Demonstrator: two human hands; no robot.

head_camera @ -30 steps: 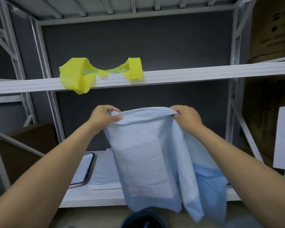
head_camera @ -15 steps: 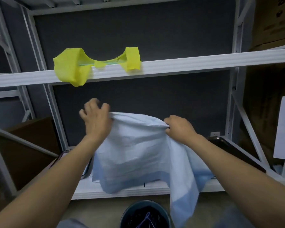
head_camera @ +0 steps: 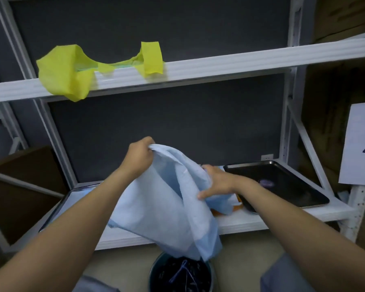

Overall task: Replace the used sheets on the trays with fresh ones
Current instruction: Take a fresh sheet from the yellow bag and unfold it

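Note:
A light blue sheet [head_camera: 167, 209] hangs crumpled in front of the lower shelf. My left hand [head_camera: 139, 157] grips its top edge, raised above the shelf. My right hand [head_camera: 217, 182] holds the sheet's right side lower down, thumb and fingers curled round a fold. The sheet's bottom corner dangles over a dark bin [head_camera: 180, 275] on the floor. A bare dark tray [head_camera: 282, 182] lies on the shelf at the right. A second tray [head_camera: 72, 194] with a pale sheet in it lies at the left, partly hidden by my left arm.
A yellow cloth [head_camera: 65, 70] drapes over the white upper shelf [head_camera: 240, 60]. An orange item [head_camera: 236, 205] peeks out under the sheet by my right hand. A paper sign marked 4 [head_camera: 360, 146] hangs on the right. Brown cardboard boxes [head_camera: 19, 186] stand at the left.
Both hands have lowered with the sheet. My left hand has closed on the top edge, my right has dropped to the sheet's side, and the sheet now bunches toward the bin.

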